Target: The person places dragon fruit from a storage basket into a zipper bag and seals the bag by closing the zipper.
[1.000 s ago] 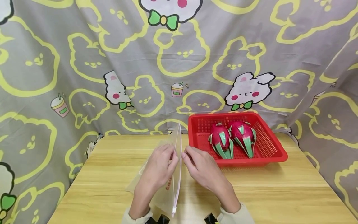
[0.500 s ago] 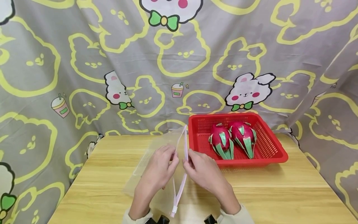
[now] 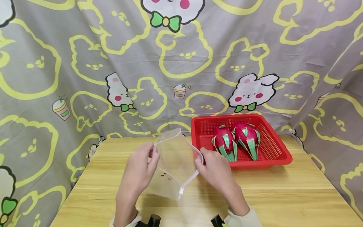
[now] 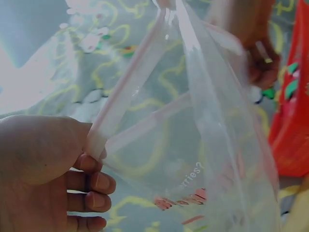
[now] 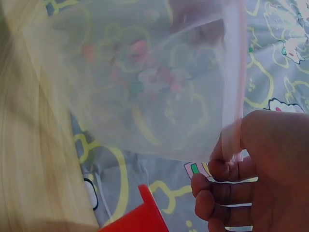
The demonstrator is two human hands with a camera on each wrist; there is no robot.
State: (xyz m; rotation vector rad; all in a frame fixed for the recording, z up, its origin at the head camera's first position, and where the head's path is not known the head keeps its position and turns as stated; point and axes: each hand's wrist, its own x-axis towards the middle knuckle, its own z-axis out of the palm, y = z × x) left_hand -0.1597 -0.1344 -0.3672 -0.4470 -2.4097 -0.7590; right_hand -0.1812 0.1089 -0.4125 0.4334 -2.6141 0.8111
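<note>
A clear zip bag (image 3: 174,157) with a pale pink slider strip hangs between both hands, its mouth spread wide. My left hand (image 3: 139,165) pinches one side of the mouth; in the left wrist view thumb and forefinger grip the zip edge. On the opposite edge, my right hand (image 3: 215,167) pinches the pink strip, as the right wrist view also shows. The slider (image 3: 181,191) sits at the near end of the mouth. Red print (image 4: 181,199) marks the bag's side. Nothing shows inside the bag.
A red plastic basket (image 3: 276,151) stands at the back right of the wooden table (image 3: 269,198), just beyond my right hand. It holds two dragon fruits, one on the left (image 3: 224,142) and one on the right (image 3: 246,138). A patterned curtain (image 3: 158,56) hangs behind.
My hands have moved apart, the left one leftward and the right one slightly rightward. The bag's mouth has gone from a narrow slit to a wide opening.
</note>
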